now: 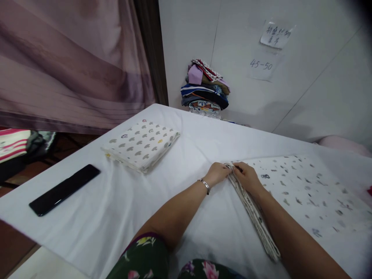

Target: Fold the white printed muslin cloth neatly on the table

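A white cloth with small grey prints [305, 190] lies spread on the white-covered table [122, 209], its left edge gathered into a folded band. My left hand [216, 172], with a bracelet at the wrist, pinches the far corner of that folded edge. My right hand [247, 176] grips the same corner from the other side, fingers closed on the fabric. My right forearm lies along the folded edge.
A folded patterned cloth [142, 145] rests at the table's left middle. A black phone [65, 189] lies near the left edge. A stack of folded clothes [206, 91] stands against the white wall. A mauve curtain [72, 58] hangs at the left.
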`<action>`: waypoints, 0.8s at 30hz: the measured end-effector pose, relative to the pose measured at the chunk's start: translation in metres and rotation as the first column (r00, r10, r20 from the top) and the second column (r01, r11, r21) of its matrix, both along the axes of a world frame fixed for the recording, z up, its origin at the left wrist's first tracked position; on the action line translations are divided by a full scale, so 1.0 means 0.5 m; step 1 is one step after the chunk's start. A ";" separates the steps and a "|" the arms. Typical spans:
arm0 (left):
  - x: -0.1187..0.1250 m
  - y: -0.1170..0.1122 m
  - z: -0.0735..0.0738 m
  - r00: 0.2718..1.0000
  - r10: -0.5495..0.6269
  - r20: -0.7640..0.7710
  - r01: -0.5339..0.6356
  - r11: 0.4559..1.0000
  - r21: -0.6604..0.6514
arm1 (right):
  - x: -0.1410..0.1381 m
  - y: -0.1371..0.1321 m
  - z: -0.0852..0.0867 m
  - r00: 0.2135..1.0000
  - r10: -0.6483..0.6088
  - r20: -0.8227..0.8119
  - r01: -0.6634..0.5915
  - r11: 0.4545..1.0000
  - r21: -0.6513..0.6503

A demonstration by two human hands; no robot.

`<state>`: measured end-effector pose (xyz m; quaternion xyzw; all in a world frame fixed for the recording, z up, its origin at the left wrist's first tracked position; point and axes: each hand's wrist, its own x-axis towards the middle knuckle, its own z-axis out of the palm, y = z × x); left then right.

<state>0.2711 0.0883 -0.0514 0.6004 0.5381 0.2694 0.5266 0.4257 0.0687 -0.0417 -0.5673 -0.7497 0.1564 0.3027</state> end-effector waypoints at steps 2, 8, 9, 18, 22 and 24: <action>0.006 -0.001 0.000 0.997 0.079 0.006 -0.080 0.995 0.055 | 0.000 0.000 -0.001 1.000 0.002 -0.004 -0.002 1.000 0.001; 0.009 0.000 -0.004 0.994 0.108 -0.002 -0.108 0.994 0.027 | -0.005 -0.002 0.002 1.000 -0.001 0.001 0.001 1.000 0.012; 0.010 0.001 -0.004 0.996 0.085 0.003 -0.085 0.996 -0.007 | -0.006 -0.003 0.001 1.000 0.003 0.000 -0.003 1.000 0.012; 0.011 0.006 -0.001 0.993 0.091 0.080 -0.082 0.990 -0.110 | -0.013 -0.007 -0.003 1.000 0.001 0.017 -0.001 1.000 0.031; 0.005 0.000 0.008 0.940 0.259 0.223 -0.195 0.942 -0.272 | -0.013 -0.011 -0.001 0.997 -0.052 0.049 0.048 0.996 0.075; 0.003 -0.005 0.016 0.917 0.289 0.276 -0.196 0.927 -0.318 | -0.013 -0.014 0.002 0.996 -0.062 0.064 0.056 0.994 0.090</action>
